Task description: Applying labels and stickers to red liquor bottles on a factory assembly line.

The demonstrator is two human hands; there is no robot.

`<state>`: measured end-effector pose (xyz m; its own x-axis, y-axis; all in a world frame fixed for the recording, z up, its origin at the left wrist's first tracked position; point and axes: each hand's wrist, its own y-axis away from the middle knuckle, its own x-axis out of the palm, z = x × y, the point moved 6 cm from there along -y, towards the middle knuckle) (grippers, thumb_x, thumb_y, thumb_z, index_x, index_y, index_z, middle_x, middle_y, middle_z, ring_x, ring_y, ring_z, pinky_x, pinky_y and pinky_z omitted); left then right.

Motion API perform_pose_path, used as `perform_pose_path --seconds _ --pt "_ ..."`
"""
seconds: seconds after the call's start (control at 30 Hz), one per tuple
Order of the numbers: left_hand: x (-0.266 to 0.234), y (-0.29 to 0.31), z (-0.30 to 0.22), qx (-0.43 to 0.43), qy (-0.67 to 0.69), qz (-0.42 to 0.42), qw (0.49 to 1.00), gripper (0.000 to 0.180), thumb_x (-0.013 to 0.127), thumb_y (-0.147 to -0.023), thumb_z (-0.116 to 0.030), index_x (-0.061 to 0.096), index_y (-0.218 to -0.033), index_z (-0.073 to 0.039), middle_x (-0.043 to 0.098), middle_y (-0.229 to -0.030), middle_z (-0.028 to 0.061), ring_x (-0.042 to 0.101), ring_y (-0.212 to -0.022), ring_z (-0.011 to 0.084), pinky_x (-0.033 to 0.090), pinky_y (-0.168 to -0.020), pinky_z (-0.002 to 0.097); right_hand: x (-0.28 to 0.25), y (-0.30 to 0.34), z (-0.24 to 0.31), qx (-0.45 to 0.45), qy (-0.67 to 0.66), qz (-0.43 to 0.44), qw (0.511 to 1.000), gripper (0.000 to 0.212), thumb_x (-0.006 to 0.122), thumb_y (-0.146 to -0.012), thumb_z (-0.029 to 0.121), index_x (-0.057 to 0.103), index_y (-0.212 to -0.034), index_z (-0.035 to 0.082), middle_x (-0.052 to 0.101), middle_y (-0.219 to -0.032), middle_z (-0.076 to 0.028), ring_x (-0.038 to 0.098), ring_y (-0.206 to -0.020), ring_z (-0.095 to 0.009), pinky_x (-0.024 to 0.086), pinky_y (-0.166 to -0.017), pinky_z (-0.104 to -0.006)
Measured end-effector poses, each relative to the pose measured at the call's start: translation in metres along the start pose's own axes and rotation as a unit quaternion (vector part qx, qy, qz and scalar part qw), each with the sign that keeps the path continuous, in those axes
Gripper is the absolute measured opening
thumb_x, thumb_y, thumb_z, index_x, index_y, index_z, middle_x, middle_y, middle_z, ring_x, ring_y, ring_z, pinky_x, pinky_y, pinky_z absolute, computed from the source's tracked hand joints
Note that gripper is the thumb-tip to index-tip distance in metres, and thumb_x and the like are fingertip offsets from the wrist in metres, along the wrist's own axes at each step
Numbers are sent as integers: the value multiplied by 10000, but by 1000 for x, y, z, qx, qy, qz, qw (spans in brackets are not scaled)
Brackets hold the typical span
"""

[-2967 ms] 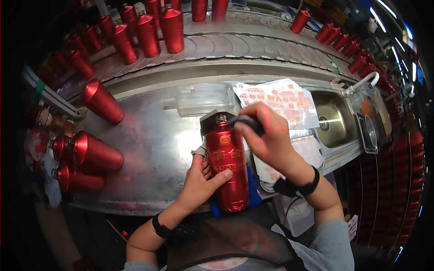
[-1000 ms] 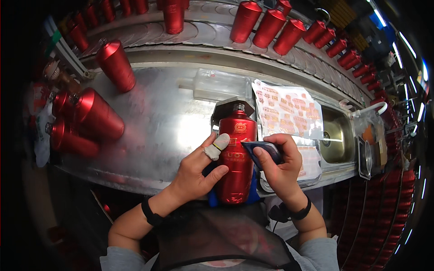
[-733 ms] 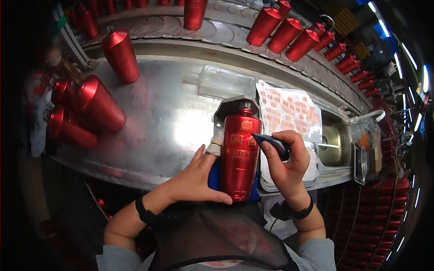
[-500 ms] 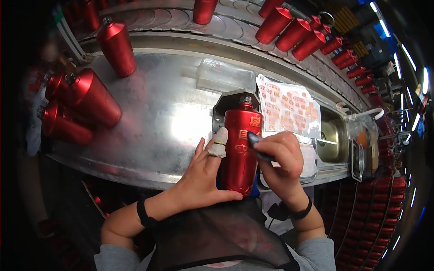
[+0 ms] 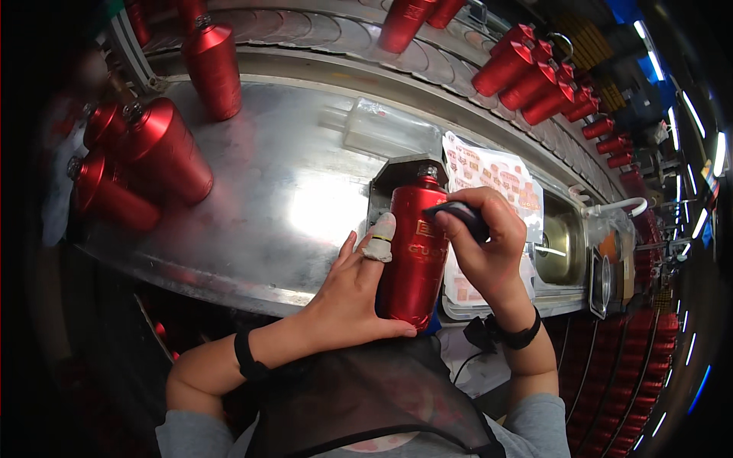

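Observation:
A metallic red bottle point(image 5: 413, 275) with gold lettering lies tilted toward me, its clear neck resting at a dark holder point(image 5: 379, 197). My left hand point(image 5: 353, 294) steadies the bottle from the left, thumb across its base and fingers along its side. One of those fingers wears a white cover with a yellow band. My right hand point(image 5: 492, 237) is closed around a smooth dark scraper-like tool point(image 5: 467, 217). The tool's pointed tip lies at the bottle's upper front, over the place of the gold emblem and just above the gold square mark.
Several red bottles point(image 5: 166, 156) stand on the metal bench point(image 5: 263, 153) at left. Behind it runs a conveyor point(image 5: 305, 30) carrying more bottles point(image 5: 527, 80). A clear plastic box point(image 5: 397, 128), a printed transfer sheet point(image 5: 492, 172) and a sink point(image 5: 556, 229) with a white tap point(image 5: 622, 208) lie beyond and rightward.
My right hand has moved the dark tool upward from the square mark to the emblem area. My left hand keeps its hold. Bottles on the conveyor have shifted, and the view has moved slightly.

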<state>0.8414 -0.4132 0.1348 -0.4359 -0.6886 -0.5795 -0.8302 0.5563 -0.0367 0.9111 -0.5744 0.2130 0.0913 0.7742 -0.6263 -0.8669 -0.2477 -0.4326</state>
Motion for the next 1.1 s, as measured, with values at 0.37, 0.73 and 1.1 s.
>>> perform_pose_path --seconds 0.37,0.73,1.1 --pt "-10 3 6 -31 54 -35 997 1298 888 -601 -540 181 -1504 68 247 -1514 330 258 -1418 483 207 -1181 509 23 17 46 -202 108 118 966 249 680 -672 148 703 -913 92 627 -917 -49 606 -860 -243 486 -739 -377" --pt "-3 2 13 -50 91 2 995 1263 894 -610 -484 157 -1495 35 292 -1486 319 312 -1374 479 225 -1180 491 -6 39 33 -128 -17 104 986 316 740 -619 23 694 -928 71 653 -840 -68 626 -778 -265 473 -692 -386" --pt "3 -28 17 -148 422 -85 890 774 706 -915 -191 237 -1500 1 527 -1341 173 480 -1307 247 390 -1069 360 -20 76 -1 60 -136 1 989 245 772 -701 -17 671 -918 32 649 -834 -86 631 -767 -225 478 -682 -316"
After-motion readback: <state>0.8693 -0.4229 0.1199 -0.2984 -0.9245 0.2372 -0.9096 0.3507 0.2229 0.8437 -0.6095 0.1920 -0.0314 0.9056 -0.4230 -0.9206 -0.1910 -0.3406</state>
